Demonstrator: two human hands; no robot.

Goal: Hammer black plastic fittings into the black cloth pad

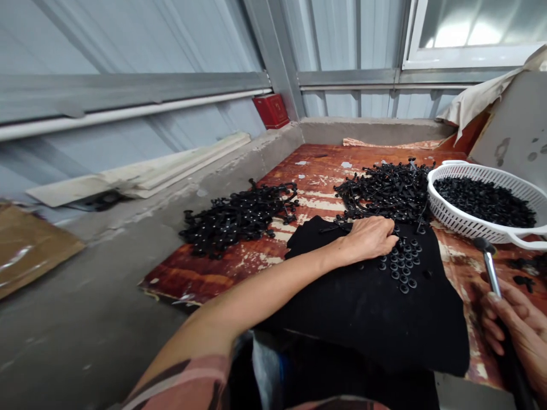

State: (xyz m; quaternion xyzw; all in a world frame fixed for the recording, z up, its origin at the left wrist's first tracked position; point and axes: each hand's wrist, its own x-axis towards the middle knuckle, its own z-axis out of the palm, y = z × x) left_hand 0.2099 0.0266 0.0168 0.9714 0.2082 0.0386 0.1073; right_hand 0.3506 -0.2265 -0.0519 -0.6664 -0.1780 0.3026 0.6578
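Observation:
My left hand (372, 239) rests over a black cloth (376, 319), its fingers curled down. Whatever is between the fingers is hidden behind the knuckles. Just right of it, small round black pieces (404, 265) with raised rims lie close together in rows on the cloth. My right hand (515, 322), at the right edge, is wrapped round a hammer (493, 273) with a silver shaft, black handle and dark head. The hammer head is raised beside the cloth, below a white basket (474, 228).
Loose black parts form a left pile (239, 219) and a back pile (388, 191) on the worn red-brown board (307, 165). More black pieces fill the basket. A concrete ledge (171, 216) runs along the left, with a red box (271, 111) in the corner.

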